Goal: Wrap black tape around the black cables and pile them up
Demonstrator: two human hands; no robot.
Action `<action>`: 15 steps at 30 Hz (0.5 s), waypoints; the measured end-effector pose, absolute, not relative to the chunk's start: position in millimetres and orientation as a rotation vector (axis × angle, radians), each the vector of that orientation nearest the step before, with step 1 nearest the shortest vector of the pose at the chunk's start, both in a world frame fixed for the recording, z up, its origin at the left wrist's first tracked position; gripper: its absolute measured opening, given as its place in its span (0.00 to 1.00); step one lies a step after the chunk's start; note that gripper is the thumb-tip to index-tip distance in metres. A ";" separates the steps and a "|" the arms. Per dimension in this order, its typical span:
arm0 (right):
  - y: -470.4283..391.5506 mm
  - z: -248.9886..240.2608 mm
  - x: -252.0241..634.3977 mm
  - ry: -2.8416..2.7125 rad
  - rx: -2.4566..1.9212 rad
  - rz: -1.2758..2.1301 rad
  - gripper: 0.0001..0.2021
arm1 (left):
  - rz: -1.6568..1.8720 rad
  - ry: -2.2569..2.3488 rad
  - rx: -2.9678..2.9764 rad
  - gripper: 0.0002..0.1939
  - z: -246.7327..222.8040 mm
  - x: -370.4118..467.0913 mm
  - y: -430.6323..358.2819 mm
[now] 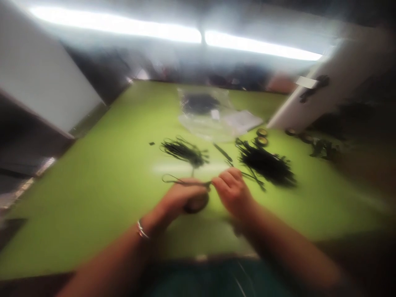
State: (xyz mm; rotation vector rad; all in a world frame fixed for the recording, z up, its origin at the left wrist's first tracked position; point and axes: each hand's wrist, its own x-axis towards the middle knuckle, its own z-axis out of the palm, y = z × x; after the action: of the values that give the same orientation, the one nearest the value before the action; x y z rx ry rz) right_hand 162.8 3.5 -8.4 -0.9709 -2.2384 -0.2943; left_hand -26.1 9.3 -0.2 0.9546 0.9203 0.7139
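In the head view, my left hand (182,196) is closed around a looped black cord (173,180), whose loop sticks out to the left over the hand. A dark round thing (197,203), perhaps a roll of tape, sits under its fingers; blur hides the detail. My right hand (232,189) is closed too, pinching the cord's other end between thumb and forefinger. Beyond my left hand lies a small bunch of black looped cords (182,150). A larger heap of black cords (267,165) rests to the right of my right hand, with a few loose pieces beside it.
A clear plastic bag (201,119) with dark contents lies farther back on the green table (117,173), beside a pale flat packet (244,120). Two small rolls (262,141) sit behind the heap. A thin dark tool (222,152) lies mid-table. White panels (297,99) stand at both sides.
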 end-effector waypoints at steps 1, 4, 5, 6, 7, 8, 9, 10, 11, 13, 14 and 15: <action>4.1 -9.0 164.1 -2.226 -0.954 -0.330 0.08 | 0.712 0.875 0.926 0.06 0.1 -27.7 10.3; 6.3 -11.5 167.4 -2.200 -0.881 -0.407 0.07 | 0.723 0.818 0.861 0.09 2.0 -29.4 10.7; 6.7 -12.5 168.0 -2.194 -0.859 -0.419 0.08 | 0.734 0.828 0.848 0.12 2.6 -29.1 10.2; 6.9 -13.3 168.4 -2.193 -0.843 -0.425 0.09 | 0.746 0.849 0.837 0.15 3.0 -28.6 9.7; 6.8 -14.1 168.4 -2.196 -0.832 -0.426 0.09 | 0.757 0.876 0.830 0.17 3.2 -28.1 9.2; 6.6 -14.8 168.2 -2.200 -0.830 -0.423 0.09 | 0.764 0.904 0.830 0.18 3.3 -27.6 8.8; 6.5 -15.2 167.9 -2.201 -0.833 -0.416 0.09 | 0.764 0.927 0.838 0.18 3.2 -27.2 8.6; 6.6 -15.4 167.5 -2.201 -0.847 -0.402 0.09 | 0.756 0.940 0.852 0.18 3.1 -27.0 8.6; 6.9 -15.2 167.2 -2.201 -0.870 -0.372 0.08 | 0.741 0.948 0.872 0.17 3.0 -27.0 8.7; 8.6 -13.8 166.8 -2.206 -0.926 -0.245 0.05 | 0.734 0.992 0.942 0.16 2.1 -27.4 9.4; 9.7 -12.7 166.9 -2.199 -0.952 -0.150 0.05 | 0.759 1.036 1.004 0.16 1.2 -27.6 9.9; 10.8 -11.3 166.9 -2.187 -0.970 -0.043 0.05 | 0.800 1.084 1.091 0.14 -0.1 -27.9 10.5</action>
State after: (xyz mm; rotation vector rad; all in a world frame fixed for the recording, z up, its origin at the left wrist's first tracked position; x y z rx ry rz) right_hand 166.9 10.8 -11.3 -0.9699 -2.1871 -0.0431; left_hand -27.9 10.5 -0.1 1.0913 1.0840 0.8004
